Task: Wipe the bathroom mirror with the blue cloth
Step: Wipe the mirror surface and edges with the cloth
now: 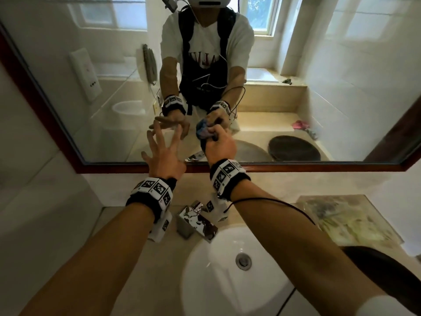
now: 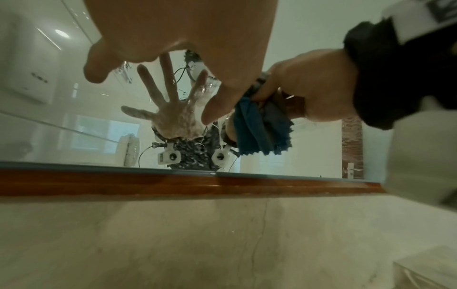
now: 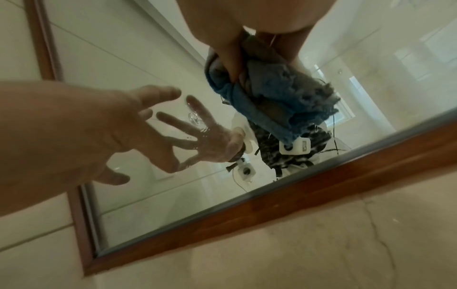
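Note:
The bathroom mirror [image 1: 341, 76] in its brown wooden frame [image 1: 273, 167] fills the wall ahead. My right hand [image 1: 219, 144] grips a bunched blue cloth [image 1: 204, 132] low on the glass, where the cloth meets its own reflection. In the right wrist view the cloth [image 3: 272, 97] hangs crumpled from my right hand's fingers [image 3: 230, 58]. My left hand [image 1: 163, 144] is open just to the left, with spread fingers close to the glass; whether they touch it I cannot tell. The left wrist view shows my left hand [image 2: 188, 39], the right hand [image 2: 314, 84] and the cloth [image 2: 259, 129].
Below the mirror runs a beige stone counter [image 1: 141, 258] with a white basin [image 1: 216, 293] and a chrome tap [image 1: 198, 221] under my wrists. A patterned flat item [image 1: 346, 217] lies on the counter at right, with a dark round object [image 1: 391, 274] nearer me.

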The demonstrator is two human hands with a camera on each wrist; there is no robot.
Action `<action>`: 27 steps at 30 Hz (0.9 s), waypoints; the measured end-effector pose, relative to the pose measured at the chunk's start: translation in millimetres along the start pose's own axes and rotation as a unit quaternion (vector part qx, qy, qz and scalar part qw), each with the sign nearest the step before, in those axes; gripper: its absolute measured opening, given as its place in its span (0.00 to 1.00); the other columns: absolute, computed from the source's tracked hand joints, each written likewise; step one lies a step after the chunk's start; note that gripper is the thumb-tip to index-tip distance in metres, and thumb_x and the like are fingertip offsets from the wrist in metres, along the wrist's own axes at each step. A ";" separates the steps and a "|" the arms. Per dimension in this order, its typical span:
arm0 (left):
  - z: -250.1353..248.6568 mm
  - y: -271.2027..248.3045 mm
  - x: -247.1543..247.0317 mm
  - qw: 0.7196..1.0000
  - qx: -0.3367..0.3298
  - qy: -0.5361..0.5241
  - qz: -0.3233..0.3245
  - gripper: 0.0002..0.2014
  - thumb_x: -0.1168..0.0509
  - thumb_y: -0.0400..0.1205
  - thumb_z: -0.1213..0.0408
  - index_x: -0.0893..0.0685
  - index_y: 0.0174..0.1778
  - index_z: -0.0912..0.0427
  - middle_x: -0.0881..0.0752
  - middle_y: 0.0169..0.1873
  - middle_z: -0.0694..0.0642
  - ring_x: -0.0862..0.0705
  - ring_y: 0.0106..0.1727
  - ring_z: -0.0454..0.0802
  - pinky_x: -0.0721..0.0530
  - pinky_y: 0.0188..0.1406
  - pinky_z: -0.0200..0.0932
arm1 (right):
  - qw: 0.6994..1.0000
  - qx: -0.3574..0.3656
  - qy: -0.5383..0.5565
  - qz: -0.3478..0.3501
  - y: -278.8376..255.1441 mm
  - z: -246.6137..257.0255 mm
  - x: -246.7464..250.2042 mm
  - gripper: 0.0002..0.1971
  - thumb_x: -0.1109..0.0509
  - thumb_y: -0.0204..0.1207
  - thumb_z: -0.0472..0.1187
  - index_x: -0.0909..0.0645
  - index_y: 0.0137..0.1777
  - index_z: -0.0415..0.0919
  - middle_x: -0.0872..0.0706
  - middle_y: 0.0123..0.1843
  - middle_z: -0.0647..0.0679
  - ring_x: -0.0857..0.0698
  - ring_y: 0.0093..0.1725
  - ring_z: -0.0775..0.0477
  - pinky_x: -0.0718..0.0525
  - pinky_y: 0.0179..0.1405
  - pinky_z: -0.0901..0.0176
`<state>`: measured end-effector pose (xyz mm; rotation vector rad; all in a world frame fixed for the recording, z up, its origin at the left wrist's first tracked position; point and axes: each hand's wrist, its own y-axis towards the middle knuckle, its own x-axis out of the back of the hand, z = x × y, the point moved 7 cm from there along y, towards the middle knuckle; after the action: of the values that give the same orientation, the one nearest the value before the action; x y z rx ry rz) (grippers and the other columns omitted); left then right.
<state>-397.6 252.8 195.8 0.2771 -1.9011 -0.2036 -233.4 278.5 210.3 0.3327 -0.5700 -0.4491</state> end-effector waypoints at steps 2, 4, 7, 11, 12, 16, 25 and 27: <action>-4.4 2.4 -1.4 1.000 0.004 -0.013 0.002 0.53 0.31 0.71 0.73 0.58 0.81 0.35 0.75 0.79 0.57 0.67 0.81 0.64 0.45 0.71 0.80 | 1.000 0.001 0.005 -0.013 4.3 -12.4 13.2 0.08 0.31 0.71 0.35 0.14 0.46 0.48 0.16 0.48 0.43 0.18 0.43 0.39 0.18 0.38 0.51; -11.5 3.9 -5.3 1.000 0.007 -0.028 -0.005 0.54 0.30 0.71 0.73 0.59 0.81 0.37 0.75 0.79 0.59 0.68 0.81 0.64 0.46 0.71 0.81 | 0.999 -0.018 0.011 -0.032 9.7 -33.6 34.5 0.08 0.31 0.70 0.33 0.15 0.45 0.46 0.16 0.48 0.42 0.18 0.45 0.40 0.20 0.40 0.53; -18.9 3.7 -11.8 0.999 0.010 -0.042 -0.027 0.56 0.27 0.70 0.72 0.59 0.81 0.38 0.74 0.79 0.61 0.67 0.81 0.66 0.46 0.69 0.83 | 0.994 -0.091 0.019 -0.061 17.7 -79.7 73.7 0.09 0.34 0.67 0.34 0.17 0.43 0.48 0.16 0.46 0.45 0.18 0.46 0.42 0.18 0.48 0.51; -24.2 3.2 -17.7 0.998 0.019 -0.045 -0.039 0.57 0.26 0.68 0.72 0.59 0.81 0.39 0.72 0.80 0.62 0.67 0.81 0.67 0.45 0.68 0.83 | 0.969 -0.210 0.034 -0.122 28.6 -142.8 125.8 0.10 0.36 0.64 0.39 0.22 0.40 0.57 0.14 0.46 0.51 0.15 0.47 0.44 0.14 0.53 0.48; -24.5 3.0 -17.5 0.998 0.020 -0.046 -0.042 0.57 0.26 0.68 0.73 0.59 0.80 0.39 0.72 0.80 0.62 0.67 0.81 0.67 0.45 0.68 0.83 | 0.966 -0.224 0.027 -0.125 31.0 -151.8 133.6 0.11 0.36 0.64 0.39 0.22 0.42 0.57 0.14 0.46 0.51 0.15 0.48 0.45 0.14 0.53 0.48; -22.9 2.1 -16.9 0.997 0.014 -0.050 -0.054 0.58 0.26 0.67 0.73 0.59 0.80 0.39 0.70 0.80 0.63 0.66 0.81 0.68 0.44 0.68 0.84 | 0.957 -0.247 0.013 -0.150 37.9 -175.8 135.3 0.13 0.38 0.62 0.41 0.27 0.44 0.59 0.16 0.47 0.49 0.15 0.48 0.41 0.13 0.51 0.42; -6.2 -1.3 -10.6 0.997 -0.037 -0.045 -0.042 0.53 0.26 0.69 0.70 0.54 0.82 0.40 0.66 0.82 0.59 0.59 0.82 0.66 0.42 0.67 0.84 | 0.972 -0.219 0.050 -0.069 -8.0 -105.8 48.5 0.09 0.37 0.65 0.33 0.25 0.41 0.48 0.14 0.45 0.45 0.16 0.47 0.39 0.15 0.52 0.46; 7.7 -3.3 -6.1 0.998 -0.037 -0.046 -0.038 0.51 0.28 0.71 0.70 0.53 0.82 0.40 0.66 0.82 0.58 0.58 0.82 0.65 0.43 0.69 0.82 | 0.976 -0.202 0.066 -0.045 -18.4 -88.2 14.2 0.07 0.36 0.64 0.33 0.25 0.39 0.45 0.15 0.43 0.46 0.17 0.45 0.41 0.15 0.51 0.46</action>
<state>-402.5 251.4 186.9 0.2933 -1.9711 -0.3419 -177.2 271.4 138.9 -0.0024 -0.3230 -0.6120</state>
